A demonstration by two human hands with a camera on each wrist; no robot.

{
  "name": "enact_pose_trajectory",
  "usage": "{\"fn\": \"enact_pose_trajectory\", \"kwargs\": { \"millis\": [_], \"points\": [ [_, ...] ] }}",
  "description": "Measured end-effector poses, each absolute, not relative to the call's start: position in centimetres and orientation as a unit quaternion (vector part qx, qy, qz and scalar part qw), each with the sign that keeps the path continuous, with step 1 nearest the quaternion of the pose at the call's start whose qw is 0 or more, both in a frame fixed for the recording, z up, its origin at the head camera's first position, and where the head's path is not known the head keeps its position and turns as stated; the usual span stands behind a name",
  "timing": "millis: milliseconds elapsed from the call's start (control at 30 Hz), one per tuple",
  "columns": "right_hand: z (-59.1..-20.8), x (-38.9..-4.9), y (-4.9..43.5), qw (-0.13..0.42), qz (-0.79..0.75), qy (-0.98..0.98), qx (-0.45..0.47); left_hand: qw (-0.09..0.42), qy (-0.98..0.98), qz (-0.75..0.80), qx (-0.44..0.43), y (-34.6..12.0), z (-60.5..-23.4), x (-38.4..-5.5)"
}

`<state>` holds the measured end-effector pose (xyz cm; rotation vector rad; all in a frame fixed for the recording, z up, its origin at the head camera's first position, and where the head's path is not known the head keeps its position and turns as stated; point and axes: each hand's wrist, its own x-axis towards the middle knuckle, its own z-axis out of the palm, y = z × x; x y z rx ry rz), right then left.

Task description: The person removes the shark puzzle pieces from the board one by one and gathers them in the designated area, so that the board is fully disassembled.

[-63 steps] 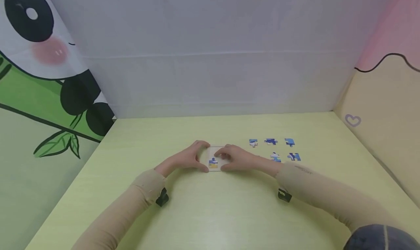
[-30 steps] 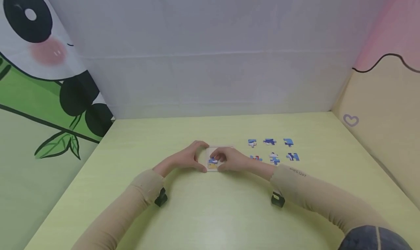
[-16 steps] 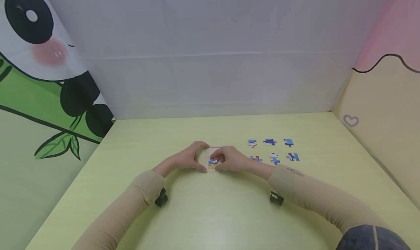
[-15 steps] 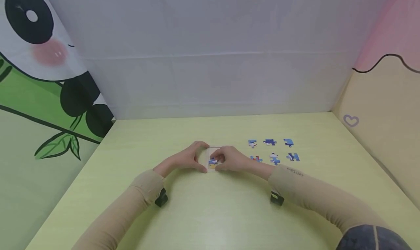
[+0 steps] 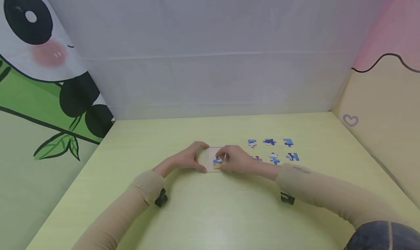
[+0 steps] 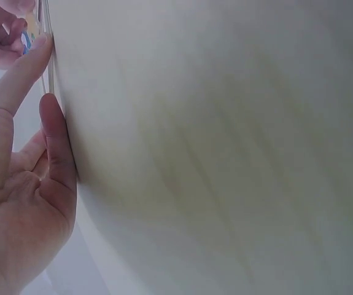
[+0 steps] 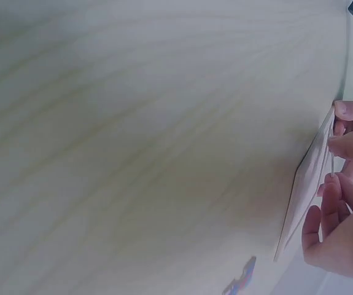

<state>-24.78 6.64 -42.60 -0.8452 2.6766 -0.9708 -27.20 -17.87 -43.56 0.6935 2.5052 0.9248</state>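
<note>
Right hand (image 5: pixel 237 160) shifted rightward, left hand (image 5: pixel 185 158) steadying tray (image 5: pixel 210 153) edge

A pale yellow-green table (image 5: pixel 210 213) with a faint wood grain fills the foreground. A plain white fabric wall (image 5: pixel 210 53) closes it at the back. On the left hangs a panda-and-bamboo cartoon panel (image 5: pixel 42 78); on the right, a pink and cream panel (image 5: pixel 387 89) bearing a small heart outline (image 5: pixel 350 120). Light is soft and even.
</note>
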Motion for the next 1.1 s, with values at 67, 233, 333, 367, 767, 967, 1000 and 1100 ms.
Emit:
{"fn": "enact_pose_trajectory", "kwargs": {
  "millis": [67,233,333,367,767,967,1000,1100],
  "points": [
    [-42.5,-24.7,7.1,0.088,-0.320,0.901,-0.280,0.190,0.893,0.326,0.246,-17.9,-43.6,-27.3],
    [-42.0,-24.3,8.3,0.099,-0.311,0.903,-0.280,0.188,0.897,0.317,0.246,-17.9,-43.5,-27.3],
    [-41.8,-23.9,9.1,0.107,-0.313,0.900,-0.285,0.186,0.899,0.311,0.247,-17.9,-43.4,-27.3],
    [-41.8,-23.7,9.3,0.109,-0.313,0.899,-0.286,0.186,0.899,0.311,0.247,-17.9,-43.4,-27.3],
    [-42.3,-21.3,12.3,0.092,-0.293,0.909,-0.283,0.195,0.893,0.321,0.249,-18.0,-43.4,-27.2],
    [-42.7,-20.8,13.9,0.085,-0.243,0.912,-0.319,0.194,0.893,0.319,0.252,-18.1,-43.5,-27.4],
    [-42.7,-20.7,14.1,0.088,-0.241,0.911,-0.324,0.195,0.892,0.319,0.253,-18.1,-43.5,-27.3],
    [-42.5,-20.5,14.7,0.099,-0.234,0.908,-0.333,0.195,0.891,0.322,0.253,-18.2,-43.5,-27.3]
  ]
}}
